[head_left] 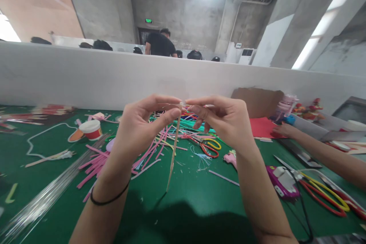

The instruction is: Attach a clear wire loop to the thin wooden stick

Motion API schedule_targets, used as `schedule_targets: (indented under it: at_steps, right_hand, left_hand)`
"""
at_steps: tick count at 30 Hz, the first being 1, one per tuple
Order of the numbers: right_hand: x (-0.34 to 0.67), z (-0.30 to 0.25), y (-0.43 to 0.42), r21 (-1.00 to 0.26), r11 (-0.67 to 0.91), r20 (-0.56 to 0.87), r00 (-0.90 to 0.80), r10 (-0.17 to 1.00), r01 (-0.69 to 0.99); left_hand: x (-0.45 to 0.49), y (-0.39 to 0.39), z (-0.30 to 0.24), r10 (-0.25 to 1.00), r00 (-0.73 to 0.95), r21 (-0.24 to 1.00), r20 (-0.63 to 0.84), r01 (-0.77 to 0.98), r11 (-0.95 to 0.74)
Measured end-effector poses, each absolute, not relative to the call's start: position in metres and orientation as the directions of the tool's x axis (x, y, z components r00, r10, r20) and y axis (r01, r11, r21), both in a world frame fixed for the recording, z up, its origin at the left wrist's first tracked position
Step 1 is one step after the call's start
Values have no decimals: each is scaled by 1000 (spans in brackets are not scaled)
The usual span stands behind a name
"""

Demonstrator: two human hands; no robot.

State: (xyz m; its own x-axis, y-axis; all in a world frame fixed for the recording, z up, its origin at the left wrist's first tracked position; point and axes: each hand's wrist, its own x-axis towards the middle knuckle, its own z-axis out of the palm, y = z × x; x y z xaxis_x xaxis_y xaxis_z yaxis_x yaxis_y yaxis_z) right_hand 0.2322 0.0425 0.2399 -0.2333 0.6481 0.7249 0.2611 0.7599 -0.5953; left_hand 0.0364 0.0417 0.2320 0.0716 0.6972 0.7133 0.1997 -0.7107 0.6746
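Observation:
My left hand is closed in a pinch on the top of a thin tan stick, which hangs down at a slight slant above the green table. A small whitish, see-through bit shows at the stick's upper end, between the fingertips of both hands. My right hand is also pinched, its thumb and forefinger meeting at that spot; what exactly they grip is too small to make out. Below and behind the hands lie pink strips, green strips and red-and-yellow-handled scissors.
A paper cup and clear thin rods lie left. At right are a purple power strip, large scissors, and red paper with another person's hand on it. A white partition stands behind.

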Motion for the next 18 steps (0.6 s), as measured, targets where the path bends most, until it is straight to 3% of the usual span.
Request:
schedule_targets:
  at_steps: [6,12,18]
  right_hand:
    - [232,250,46,-605,737,681,-284,675,302]
    - [229,254,49,-617,723,677,-257,689,312]
    - [228,257,49,-614,718,661,-285,694,328]
  left_hand:
    - [29,42,252,708,137,624,693,378,-684]
    - [22,46,267,688,280,499,670,516,-696]
    - [16,51,282,684,396,454,613,531,-715]
